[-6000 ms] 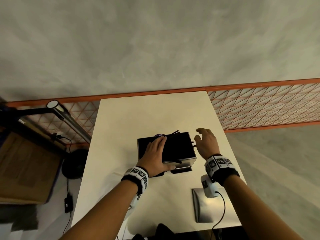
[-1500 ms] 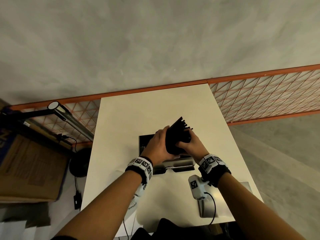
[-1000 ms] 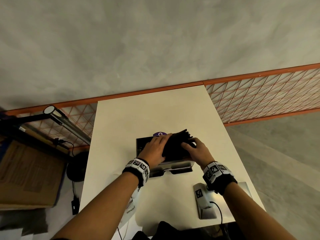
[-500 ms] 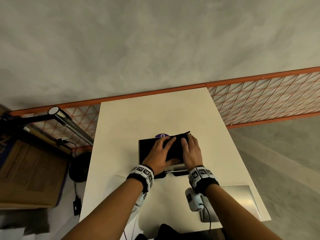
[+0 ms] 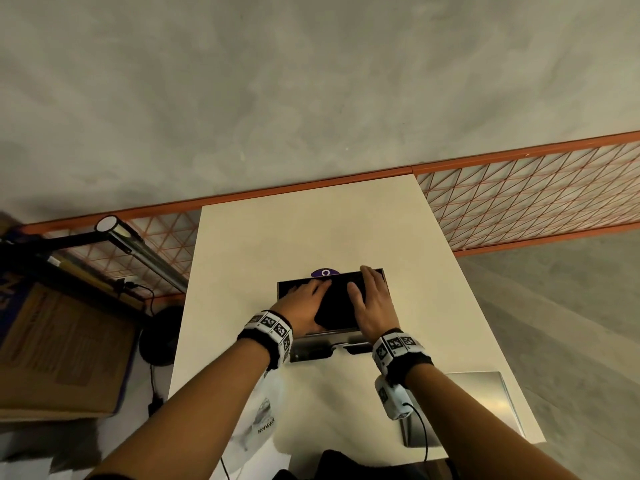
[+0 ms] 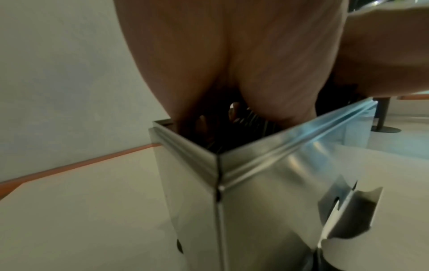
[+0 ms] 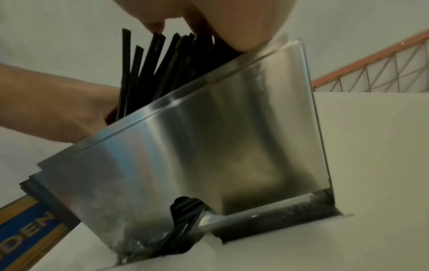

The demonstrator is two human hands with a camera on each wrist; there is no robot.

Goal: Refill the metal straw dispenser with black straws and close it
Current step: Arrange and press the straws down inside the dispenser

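Observation:
The open metal straw dispenser [image 5: 329, 336] stands mid-table with a bundle of black straws [image 5: 337, 306] in its top. My left hand [image 5: 304, 303] lies on the bundle's left part and my right hand [image 5: 372, 303] on its right, fingers stretched out, pressing on it. In the right wrist view the straws [image 7: 148, 69] slant up above the dispenser [image 7: 232, 137] rim, with my right hand [image 7: 220, 18] on their tips. A few straws show in the bottom slot [image 7: 183, 220]. In the left wrist view my left hand [image 6: 232, 55] reaches into the dispenser [image 6: 278, 183].
The flat metal lid [image 5: 485, 403] lies on the table at the near right. A clear plastic bag [image 5: 263, 420] hangs at the near left edge. A desk lamp [image 5: 138, 251] and a cardboard box [image 5: 59, 348] stand left of the table. An orange mesh railing [image 5: 519, 202] runs behind.
The bundle, held tilted above the dispenser, came down into its open top. Both hands went from gripping it to lying flat on it, the right hand sliding outward.

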